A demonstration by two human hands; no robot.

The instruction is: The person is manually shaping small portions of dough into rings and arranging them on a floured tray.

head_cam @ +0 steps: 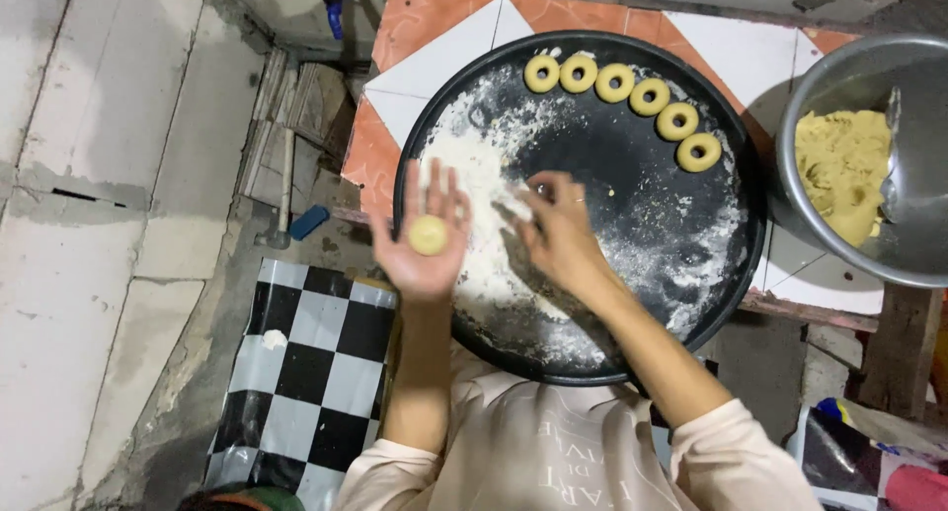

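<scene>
Head view, looking straight down. Far left: bare concrete floor [89, 225], then a hammer [281, 200] lying by some stacked tiles [296, 101], a small blue object [309, 222] next to its head. Below that, a black-and-white checkered mat [296, 373]. Left hand [423, 236] is held palm up, fingers spread flat, not closed on anything; a small round dough ball [428, 235] sits loose on the palm, over the left rim of the tray. Big round black tray [632, 225] fills the centre, resting on an orange-and-white tiled surface [420, 27]. Flour [484, 225] is heaped on the tray's left half and smeared thin toward the right. Right hand [558, 230] hangs over the flour near tray centre, fingers curled with tips pinched down at the flour; cannot tell if it holds anything. Six ring-shaped dough pieces [632, 91] sit in a curved row along the tray's upper right edge, side by side, some touching. Far right: metal bowl [849, 77] just beside the tray, yellow dough [841, 170] inside, a spoon [892, 156] against the dough's right side.
</scene>
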